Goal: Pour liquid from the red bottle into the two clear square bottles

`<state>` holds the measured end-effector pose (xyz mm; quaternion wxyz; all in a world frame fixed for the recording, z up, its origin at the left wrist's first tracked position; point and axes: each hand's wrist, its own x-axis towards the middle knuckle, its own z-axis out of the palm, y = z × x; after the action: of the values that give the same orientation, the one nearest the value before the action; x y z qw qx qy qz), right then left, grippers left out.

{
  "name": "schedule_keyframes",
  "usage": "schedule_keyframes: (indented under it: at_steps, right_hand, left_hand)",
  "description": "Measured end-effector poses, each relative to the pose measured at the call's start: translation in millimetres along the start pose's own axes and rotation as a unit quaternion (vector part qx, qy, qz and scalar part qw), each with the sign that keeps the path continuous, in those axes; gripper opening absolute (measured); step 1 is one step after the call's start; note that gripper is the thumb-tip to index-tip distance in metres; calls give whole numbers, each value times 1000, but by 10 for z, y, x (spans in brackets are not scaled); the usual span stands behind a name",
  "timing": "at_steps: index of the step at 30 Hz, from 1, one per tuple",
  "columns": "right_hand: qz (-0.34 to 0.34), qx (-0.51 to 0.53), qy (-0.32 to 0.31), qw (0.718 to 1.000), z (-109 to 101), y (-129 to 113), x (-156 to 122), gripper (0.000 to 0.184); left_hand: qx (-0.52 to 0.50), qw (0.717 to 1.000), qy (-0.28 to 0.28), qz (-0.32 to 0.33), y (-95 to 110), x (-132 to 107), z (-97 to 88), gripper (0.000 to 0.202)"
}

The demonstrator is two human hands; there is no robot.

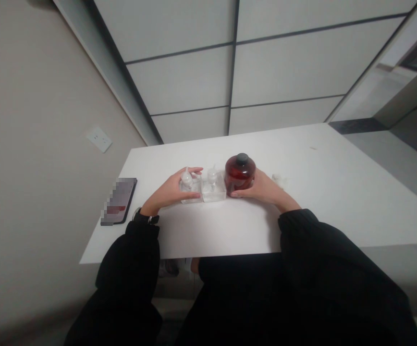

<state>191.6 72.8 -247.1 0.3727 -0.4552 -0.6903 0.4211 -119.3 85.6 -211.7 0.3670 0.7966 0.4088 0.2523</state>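
Three bottles stand upright in a row on the white table (212,230). My left hand (172,190) is wrapped round the leftmost one, a clear square pump bottle (191,185) with a white pump top. Beside it, in the middle, is a second clear pump bottle (214,190) that neither hand visibly grips. At the right end my right hand (262,188) curls round a dark red round bottle (239,174) with a grey cap. The bottles sit close side by side. Parts of both outer bottles are hidden by my fingers.
A phone (124,202) lies at the table's left edge. Behind my right hand is a small pale object (277,180), too blurred to name. A wall with a power socket (99,139) rises on the left, and pale panelled doors (194,81) stand beyond the table.
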Motion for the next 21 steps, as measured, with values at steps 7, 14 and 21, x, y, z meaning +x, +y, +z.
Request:
schedule_keyframes:
  at_steps: [7,14,21]
  right_hand:
    - [-2,-3,-5,1000,-5,8,-6,81]
    - [-2,-17,6,1000,-1,33,-6,80]
    - [7,-25,-4,1000,-8,47,2,78]
  left_hand:
    - [-55,998,-3,13,-42,-78,-135,52]
    - [-137,981,134,25,-61,-61,-112,37]
    - [-210,943,251,53,-280,2,-95,50]
